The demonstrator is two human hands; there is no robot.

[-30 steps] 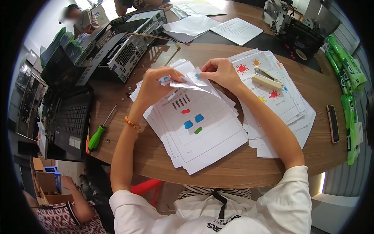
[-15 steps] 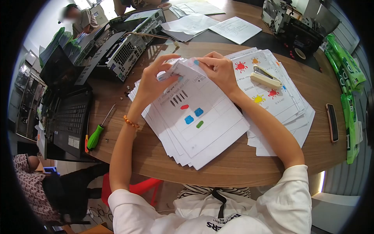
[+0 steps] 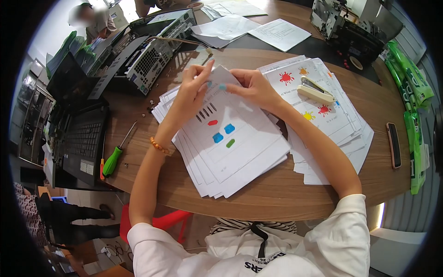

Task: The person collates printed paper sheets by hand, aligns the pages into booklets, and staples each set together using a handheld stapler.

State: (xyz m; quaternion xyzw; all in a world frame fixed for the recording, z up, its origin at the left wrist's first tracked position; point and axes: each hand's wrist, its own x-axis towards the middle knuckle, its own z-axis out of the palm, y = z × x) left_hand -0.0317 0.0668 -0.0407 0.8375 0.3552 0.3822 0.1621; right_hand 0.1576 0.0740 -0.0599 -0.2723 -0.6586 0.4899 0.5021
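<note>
A small stack of printed worksheets (image 3: 244, 157), with red, blue and green shapes and a row of dark strokes, is tilted up at its top end between my hands. My right hand (image 3: 256, 90) grips the upper right edge, thumb on the printed side and the other fingers behind. At the upper left edge, my left hand (image 3: 191, 92) is curled with its thumb against the sheets and its index finger pointing up. Other papers (image 3: 161, 108) lie beneath on the left. On the right, a cream stapler (image 3: 316, 93) rests on another worksheet pile (image 3: 330, 134) with coloured splats.
Left of me are a laptop (image 3: 83, 143), an opened computer case (image 3: 157, 60) and a green-handled screwdriver (image 3: 112, 161). A phone (image 3: 393, 145) and green packets (image 3: 415, 124) lie right. Loose papers (image 3: 281, 34) and a black machine (image 3: 350, 39) stand farther back. Another person (image 3: 99, 23) is at the far left.
The worksheets have shifted slightly left and their top corner shows more. My right thumb has moved onto the printed side. My left index finger has straightened. The person at lower left has moved.
</note>
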